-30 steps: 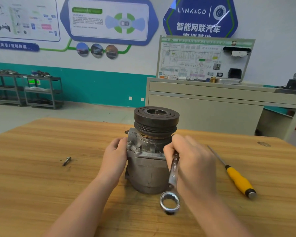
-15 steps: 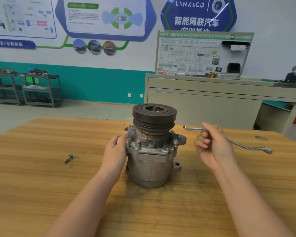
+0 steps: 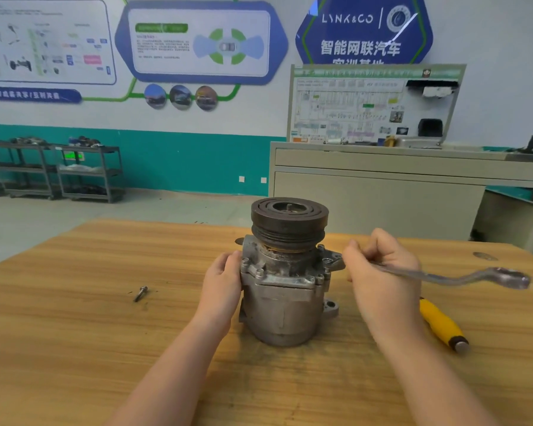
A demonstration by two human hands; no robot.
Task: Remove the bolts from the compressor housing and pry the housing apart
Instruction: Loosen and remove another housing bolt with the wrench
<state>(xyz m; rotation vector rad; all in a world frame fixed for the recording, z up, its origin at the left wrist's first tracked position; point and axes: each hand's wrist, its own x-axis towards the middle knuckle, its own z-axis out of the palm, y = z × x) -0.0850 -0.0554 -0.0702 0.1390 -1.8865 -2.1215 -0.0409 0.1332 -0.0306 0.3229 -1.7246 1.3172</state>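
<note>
A grey metal compressor (image 3: 282,305) stands upright in the middle of the wooden table (image 3: 74,333), with a dark pulley (image 3: 289,219) on top and several bolts around its upper flange. My left hand (image 3: 223,282) holds the housing's left side. To the right of the flange, my right hand (image 3: 382,272) grips a silver ring wrench (image 3: 462,276); its ring end points right and looks blurred. One loose bolt (image 3: 140,293) lies on the table to the left.
A screwdriver with a yellow handle (image 3: 440,324) lies on the table at the right, partly behind my right wrist. Beyond the table stand a beige cabinet (image 3: 382,192) with a diagram board and grey shelf racks (image 3: 59,170) at the far left.
My right hand lifted the wrench off the compressor's front, swung it out to the right, and now brings it back close to the flange's right side. My left hand stays on the housing.
</note>
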